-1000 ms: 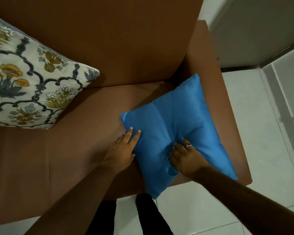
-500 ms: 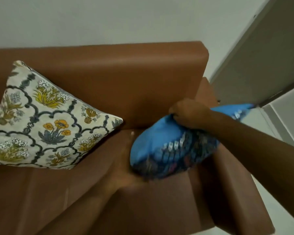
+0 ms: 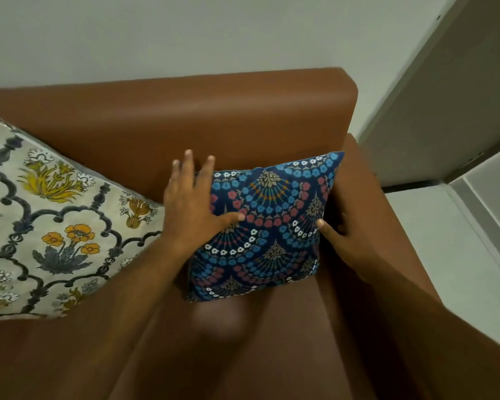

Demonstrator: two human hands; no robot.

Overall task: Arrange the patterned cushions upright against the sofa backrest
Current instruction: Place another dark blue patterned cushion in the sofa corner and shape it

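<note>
A dark blue cushion with a blue, red and white floral pattern stands upright in the right corner of the brown sofa, leaning on the backrest. My left hand grips its upper left edge, thumb across the front and fingers behind. My right hand holds its right edge beside the armrest, fingers mostly hidden behind the cushion. A cream cushion with yellow flowers and grey scroll lines leans against the backrest at the left.
A pale wall rises behind the sofa. At the right are a grey door or panel and white floor tiles. The brown seat stretches toward me below the cushions.
The blue cushion lay flat with its plain side up, was lifted and turned, and now stands upright, patterned side out, in the corner. Both hands moved from pressing it to holding its side edges.
</note>
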